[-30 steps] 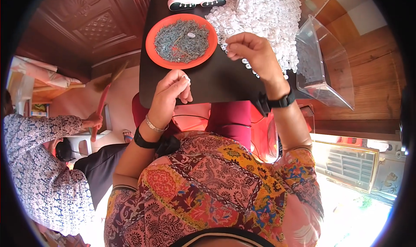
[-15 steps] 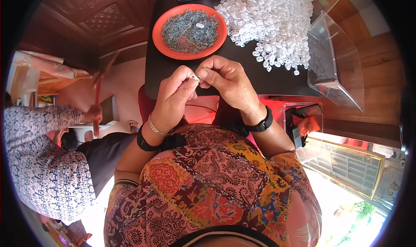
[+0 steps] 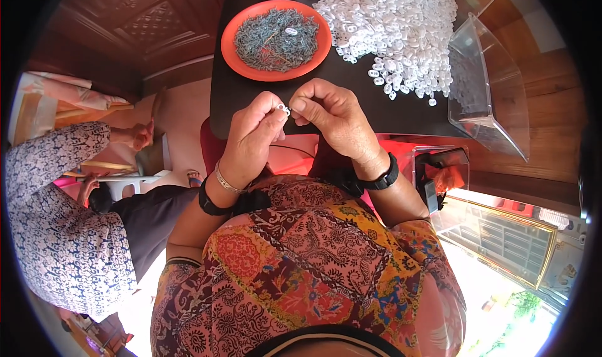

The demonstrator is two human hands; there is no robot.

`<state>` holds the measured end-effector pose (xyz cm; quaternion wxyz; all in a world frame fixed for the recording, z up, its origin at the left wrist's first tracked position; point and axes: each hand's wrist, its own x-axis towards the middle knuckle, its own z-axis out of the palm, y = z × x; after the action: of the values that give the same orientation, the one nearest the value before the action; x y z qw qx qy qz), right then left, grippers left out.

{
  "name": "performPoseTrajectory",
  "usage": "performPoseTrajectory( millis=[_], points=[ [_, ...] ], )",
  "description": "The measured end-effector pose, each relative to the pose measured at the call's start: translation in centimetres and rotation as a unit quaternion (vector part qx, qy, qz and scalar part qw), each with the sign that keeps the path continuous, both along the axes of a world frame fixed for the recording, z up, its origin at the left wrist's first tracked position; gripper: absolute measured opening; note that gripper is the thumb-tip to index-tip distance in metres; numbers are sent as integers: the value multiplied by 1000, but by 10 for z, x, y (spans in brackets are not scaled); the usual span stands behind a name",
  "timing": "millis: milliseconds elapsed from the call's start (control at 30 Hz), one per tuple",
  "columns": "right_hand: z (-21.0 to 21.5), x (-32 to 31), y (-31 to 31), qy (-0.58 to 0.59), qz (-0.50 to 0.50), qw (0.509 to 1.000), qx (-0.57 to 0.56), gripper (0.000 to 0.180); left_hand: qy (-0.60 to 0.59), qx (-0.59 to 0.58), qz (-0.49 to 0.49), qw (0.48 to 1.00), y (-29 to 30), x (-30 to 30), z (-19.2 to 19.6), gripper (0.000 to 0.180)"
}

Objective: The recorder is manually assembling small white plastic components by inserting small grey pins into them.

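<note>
My left hand (image 3: 252, 131) pinches a small white plastic piece (image 3: 284, 109) with holes between thumb and forefinger, just off the table's near edge. Close beside it, the thumb and forefinger of my right hand (image 3: 335, 119) press together at the piece; whatever they grip is too small to make out. Beyond my hands stands an orange-red plate (image 3: 229, 57) heaped with thin grey screw-like pieces (image 3: 273, 47). One white oval piece (image 3: 291, 31) lies on top of them. Many similar white two-holed pieces (image 3: 407, 37) are piled at the far right.
A clear plastic bin (image 3: 489, 100) lies tilted at the right edge of the dark table (image 3: 376, 115). Another clear box (image 3: 464, 169) with an orange bag sits lower right. At left, a person in a patterned top (image 3: 75, 244) stretches an arm (image 3: 88, 141) out.
My fingertips have barely shifted; the right hand has drawn slightly away from the white piece. The person at left has moved their raised hand upward.
</note>
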<state>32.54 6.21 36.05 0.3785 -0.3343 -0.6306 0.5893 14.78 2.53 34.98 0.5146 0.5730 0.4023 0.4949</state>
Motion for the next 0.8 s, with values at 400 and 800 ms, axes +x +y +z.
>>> performPoseTrajectory(
  millis=[400,800],
  points=[
    [-2,-5,-7,-19,-15,1000,7,12,39,-8,4,999,-6,-5,-2,18],
    [5,-13,-3,-51,-33,998,31,9,61,6,12,998,0,-6,3,15]
  ],
)
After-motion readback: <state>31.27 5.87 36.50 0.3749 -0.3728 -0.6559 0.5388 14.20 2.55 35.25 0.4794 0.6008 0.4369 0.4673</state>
